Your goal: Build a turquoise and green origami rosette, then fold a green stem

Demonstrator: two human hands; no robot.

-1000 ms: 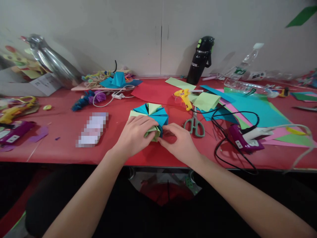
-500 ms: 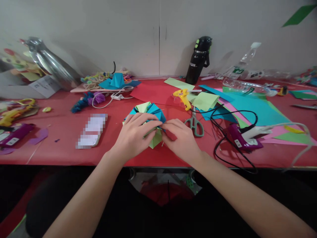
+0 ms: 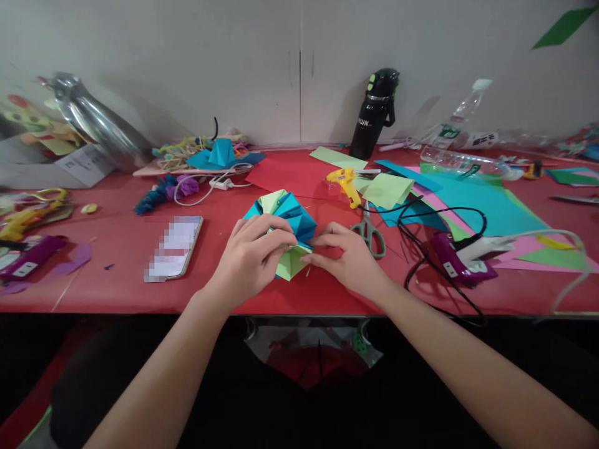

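A folded paper piece in blue and light green (image 3: 291, 262) is at the middle of the red table, near its front edge. My left hand (image 3: 253, 255) is closed on its left side, and the curled fingers cover part of the folds. At the right edge, my right hand (image 3: 344, 255) pinches the paper between thumb and fingers. Blue pleats show above the hands, and a light green panel shows below, between them.
Grey scissors (image 3: 369, 234) and a yellow glue gun (image 3: 345, 184) lie right of the paper piece. A phone (image 3: 175, 248) lies at the left. Black cable, a purple power strip (image 3: 461, 262) and coloured sheets (image 3: 482, 199) cover the right side. A black bottle (image 3: 372, 115) stands behind.
My left fingers have drawn back leftward from my right hand, opening a gap between them. More of the blue pleats and the green panel shows.
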